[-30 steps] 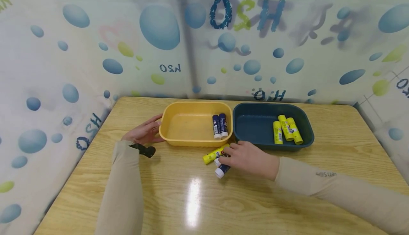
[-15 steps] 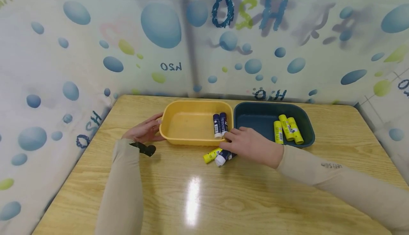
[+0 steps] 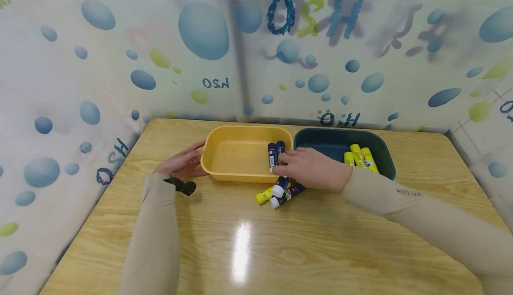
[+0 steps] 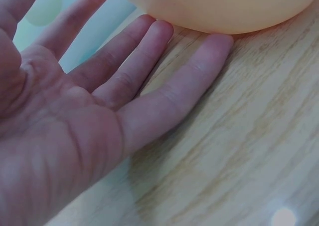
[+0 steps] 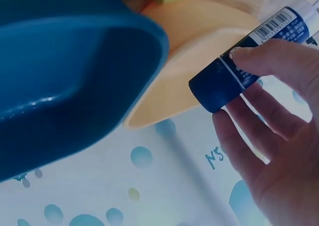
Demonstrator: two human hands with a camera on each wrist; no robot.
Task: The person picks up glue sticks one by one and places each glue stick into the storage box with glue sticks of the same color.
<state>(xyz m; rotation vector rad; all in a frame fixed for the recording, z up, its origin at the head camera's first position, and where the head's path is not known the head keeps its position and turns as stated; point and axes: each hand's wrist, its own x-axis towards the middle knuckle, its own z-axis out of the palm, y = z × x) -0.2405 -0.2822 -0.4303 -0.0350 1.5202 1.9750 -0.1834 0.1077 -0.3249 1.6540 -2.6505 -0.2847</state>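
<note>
My right hand (image 3: 314, 168) pinches a navy glue stick (image 5: 234, 69) with a white end between thumb and fingers, over the front right edge of the yellow bin (image 3: 236, 177). My left hand (image 3: 182, 162) has its fingers spread, with fingertips (image 4: 217, 44) touching the outside of that bin's left wall. Two navy glue sticks (image 3: 272, 154) lie inside the bin at its right end, partly hidden by my right hand. Just in front of it on the table, a yellow glue stick (image 3: 262, 196) and another navy glue stick (image 3: 290, 195) lie crossed beneath the held one.
A dark blue bin (image 3: 384, 152) stands close against the right side of the yellow bin, with three yellow glue sticks (image 3: 356, 152) in its right part. Behind the wooden table (image 3: 340, 250) hangs a patterned sheet (image 3: 256, 54).
My right hand has picked up a navy glue stick from the small pile and lifted it toward the yellow bin. The left hand has stayed at the bin's left side.
</note>
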